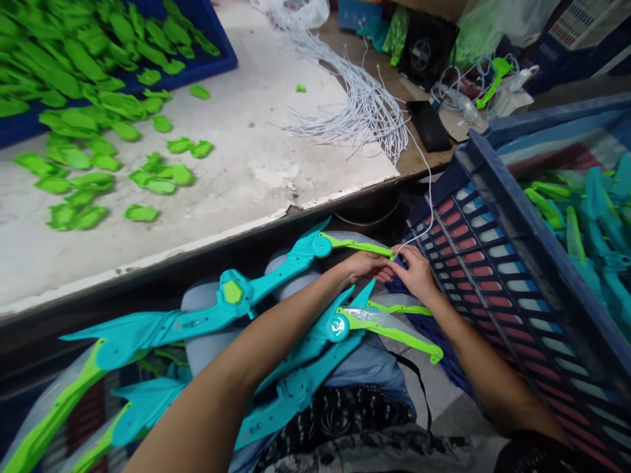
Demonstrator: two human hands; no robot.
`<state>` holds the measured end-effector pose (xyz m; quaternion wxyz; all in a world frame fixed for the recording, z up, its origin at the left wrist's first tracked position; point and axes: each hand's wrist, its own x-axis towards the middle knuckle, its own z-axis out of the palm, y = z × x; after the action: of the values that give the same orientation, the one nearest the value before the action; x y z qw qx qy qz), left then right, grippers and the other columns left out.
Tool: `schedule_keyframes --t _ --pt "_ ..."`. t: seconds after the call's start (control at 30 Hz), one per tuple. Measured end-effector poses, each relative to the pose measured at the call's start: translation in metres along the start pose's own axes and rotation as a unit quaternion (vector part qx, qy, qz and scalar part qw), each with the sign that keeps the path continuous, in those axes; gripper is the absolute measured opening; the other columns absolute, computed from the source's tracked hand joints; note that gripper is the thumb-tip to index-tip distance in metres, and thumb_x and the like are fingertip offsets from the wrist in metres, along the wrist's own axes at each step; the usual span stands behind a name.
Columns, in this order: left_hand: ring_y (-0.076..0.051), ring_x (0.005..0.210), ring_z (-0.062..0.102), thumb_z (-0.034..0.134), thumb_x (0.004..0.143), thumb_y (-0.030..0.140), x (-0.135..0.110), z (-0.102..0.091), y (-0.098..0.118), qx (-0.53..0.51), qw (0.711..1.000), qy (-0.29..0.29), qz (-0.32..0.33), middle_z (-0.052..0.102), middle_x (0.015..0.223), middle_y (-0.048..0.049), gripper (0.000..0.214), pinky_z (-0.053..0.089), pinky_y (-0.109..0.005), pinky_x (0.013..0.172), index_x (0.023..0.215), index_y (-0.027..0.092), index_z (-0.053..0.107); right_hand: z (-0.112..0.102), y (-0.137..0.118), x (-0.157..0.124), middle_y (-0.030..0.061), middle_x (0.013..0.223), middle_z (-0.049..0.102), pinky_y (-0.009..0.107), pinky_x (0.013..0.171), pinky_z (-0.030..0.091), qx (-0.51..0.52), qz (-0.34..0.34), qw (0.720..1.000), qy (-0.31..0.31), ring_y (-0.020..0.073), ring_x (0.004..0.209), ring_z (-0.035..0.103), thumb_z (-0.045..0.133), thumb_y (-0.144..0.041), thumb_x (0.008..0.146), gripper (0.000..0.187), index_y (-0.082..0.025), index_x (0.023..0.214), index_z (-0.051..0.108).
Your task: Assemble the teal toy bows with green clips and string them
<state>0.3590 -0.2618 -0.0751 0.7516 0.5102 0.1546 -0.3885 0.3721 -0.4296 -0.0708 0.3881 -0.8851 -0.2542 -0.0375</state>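
Observation:
A turquoise toy bow (pixel 192 320) with lime green limbs lies slanting across my lap. My left hand (pixel 367 266) is closed around the tip of its right green limb (pixel 357 244). Close against it, my right hand (pixel 417 272) pinches a white cord (pixel 430 190) at that same tip; the fingers partly hide the cord's end. The cord loops up from there toward the table. Beneath my forearms rest more toy bows of the same kind, one with a round silvery sticker (pixel 338 326) at its joint.
Loose green plastic pieces (pixel 155 177) lie on the white table (pixel 256 164), beside a blue bin (pixel 227 60) heaped with more. A bundle of white cords (pixel 355 105) hangs over the table's corner. At right stands a blue crate (pixel 473 263) holding bow parts; behind are a phone (pixel 428 125) and fan (pixel 426 52).

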Motion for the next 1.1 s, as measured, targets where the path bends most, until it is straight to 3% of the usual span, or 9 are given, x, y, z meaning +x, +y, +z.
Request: schedule_keyframes --t 0.13,0.33,0.4,0.47,0.57,0.67,0.77,0.93,1.1 --pt "-0.016 0.062 0.062 0.057 0.077 0.014 -0.046 -0.018 0.006 0.095 0.993 0.071 0.024 0.066 0.065 -0.0043 0.012 0.05 -0.027 0.062 0.066 0.012 0.06 0.001 0.005 -0.005 0.0076 0.098 0.069 0.034 0.075 0.053 -0.012 0.016 1.0 0.011 0.02 0.085 0.064 0.062 -0.037 0.083 0.033 -0.019 0.11 0.056" --pt "-0.031 0.113 0.059 0.065 0.068 0.028 -0.195 -0.066 0.013 -0.061 0.964 0.154 0.206 0.071 0.107 -0.0078 0.014 0.047 -0.044 0.096 0.061 0.018 0.057 -0.006 -0.002 -0.009 0.0075 0.098 0.07 0.033 0.07 0.053 -0.028 0.038 0.998 0.037 0.0165 0.069 0.062 0.063 -0.047 0.082 0.053 -0.019 0.124 0.047" --pt "-0.031 0.111 0.06 0.062 0.068 0.026 -0.241 -0.073 0.008 -0.139 0.922 0.238 0.272 0.073 0.101 -0.007 0.017 0.047 -0.048 0.095 0.055 0.018 0.052 -0.009 -0.006 -0.007 0.0075 0.098 0.07 0.033 0.07 0.053 -0.038 0.037 0.998 0.031 0.0165 0.069 0.062 0.063 -0.048 0.081 0.056 -0.019 0.126 0.048" --pt "-0.025 0.099 0.064 0.058 0.068 0.02 -0.278 -0.076 0.0 -0.21 0.854 0.342 0.331 0.072 0.08 -0.0019 0.017 0.05 -0.046 0.091 0.053 0.018 0.049 -0.012 -0.008 -0.005 0.0071 0.097 0.07 0.033 0.07 0.053 -0.046 0.034 0.998 0.017 0.0164 0.069 0.062 0.062 -0.049 0.081 0.058 -0.019 0.128 0.048" --pt "-0.011 0.068 0.058 0.056 0.066 0.012 -0.318 -0.078 -0.015 -0.286 0.747 0.445 0.402 0.053 0.052 0.0075 0.019 0.052 -0.034 0.087 0.052 0.019 0.045 -0.013 -0.008 -0.003 0.007 0.097 0.071 0.033 0.072 0.054 -0.053 0.035 0.998 -0.003 0.0161 0.069 0.061 0.062 -0.049 0.08 0.062 -0.018 0.132 0.047" --pt "-0.007 0.056 0.046 0.059 0.064 0.009 -0.34 -0.08 -0.029 -0.317 0.697 0.466 0.443 0.043 0.05 0.0093 0.024 0.053 -0.022 0.083 0.053 0.021 0.041 -0.015 -0.005 -0.001 0.0073 0.097 0.071 0.035 0.073 0.053 -0.054 0.049 0.997 -0.005 0.0157 0.067 0.06 0.064 -0.051 0.077 0.067 -0.017 0.133 0.048" --pt "-0.008 0.055 0.044 0.06 0.062 0.011 -0.342 -0.081 -0.039 -0.333 0.688 0.476 0.435 0.041 0.05 0.0065 0.022 0.054 -0.022 0.072 0.051 0.02 0.042 -0.018 -0.003 0.007 0.0079 0.097 0.071 0.036 0.074 0.053 -0.021 0.078 0.996 -0.024 0.0167 0.071 0.062 0.067 -0.053 0.072 0.065 -0.017 0.125 0.057" --pt "-0.012 0.058 0.047 0.063 0.055 0.017 -0.321 -0.079 -0.047 -0.338 0.744 0.457 0.352 0.043 0.051 0.0005 0.015 0.05 -0.024 0.053 0.047 0.019 0.05 -0.014 -0.005 0.049 0.0116 0.098 0.072 0.032 0.071 0.054 0.086 0.155 0.98 -0.089 0.021 0.088 0.067 0.061 -0.054 0.077 0.048 -0.014 0.102 0.069" --pt "-0.009 0.051 0.044 0.071 0.054 0.019 -0.309 -0.086 -0.053 -0.33 0.769 0.432 0.336 0.044 0.05 0.001 0.019 0.05 -0.02 0.047 0.047 0.018 0.053 0.012 -0.015 0.106 0.0093 0.078 0.073 0.031 0.063 0.054 0.057 0.202 0.967 -0.141 0.0182 0.067 0.067 0.067 -0.031 0.073 0.026 -0.011 0.09 0.071"
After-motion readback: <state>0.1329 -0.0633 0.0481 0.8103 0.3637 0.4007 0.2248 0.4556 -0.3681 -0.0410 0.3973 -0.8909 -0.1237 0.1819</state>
